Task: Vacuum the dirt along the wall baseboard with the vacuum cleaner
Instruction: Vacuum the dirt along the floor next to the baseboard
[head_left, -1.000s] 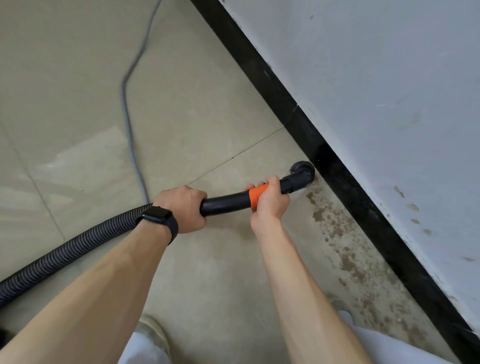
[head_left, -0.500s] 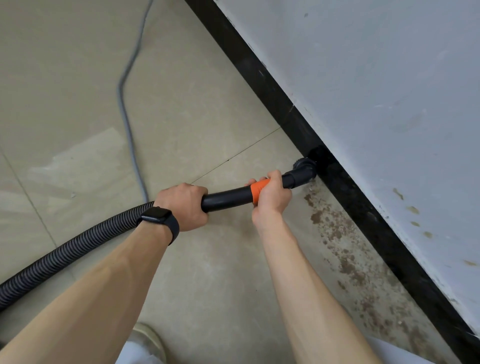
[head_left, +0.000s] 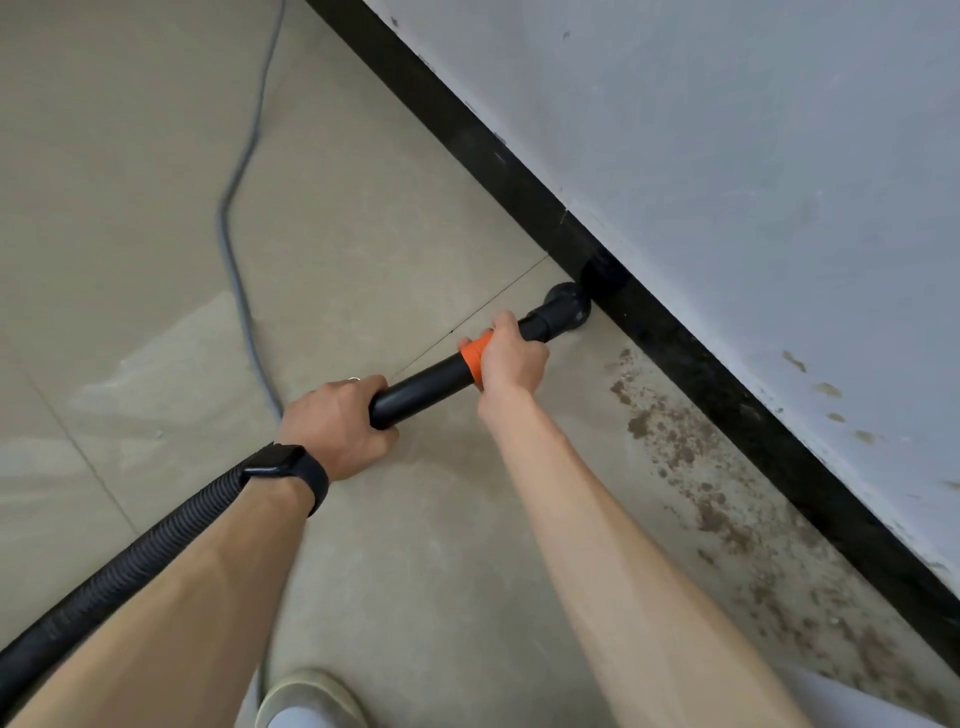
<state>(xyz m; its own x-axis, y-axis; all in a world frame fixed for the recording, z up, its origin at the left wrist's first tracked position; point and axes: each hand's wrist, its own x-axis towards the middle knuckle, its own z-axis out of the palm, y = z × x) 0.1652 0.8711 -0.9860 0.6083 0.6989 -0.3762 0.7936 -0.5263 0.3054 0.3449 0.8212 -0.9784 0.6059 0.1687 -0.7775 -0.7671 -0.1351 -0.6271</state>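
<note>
Nozzle of round black plastic (head_left: 566, 306) sits low on the floor, touching the foot of the glossy black baseboard (head_left: 467, 130). It caps a smooth, rigid black wand tube (head_left: 426, 384) with a bright orange collar (head_left: 475, 358).

Right hand (head_left: 514, 358) wraps round the tube at the collar, fingers curled tight over the top. Left hand (head_left: 337, 426) grips the tube's rear end, knuckles up, a thin ring on one finger and a black smartwatch (head_left: 275, 460) at the wrist. From there a ribbed, corrugated black hose (head_left: 130, 566) runs under the left forearm and out at the lower left edge.

Brown crumbly dirt (head_left: 675, 441) lies in a speckled band along the baseboard, on the near side of the nozzle.

Floor is matt beige tile (head_left: 156, 156) with thin grout lines. A thin grey cord (head_left: 234, 234) snakes across it. Wall above is pale grey plaster (head_left: 727, 156), scuffed and flecked. A pale shoe toe (head_left: 306, 696) shows at the bottom edge.
</note>
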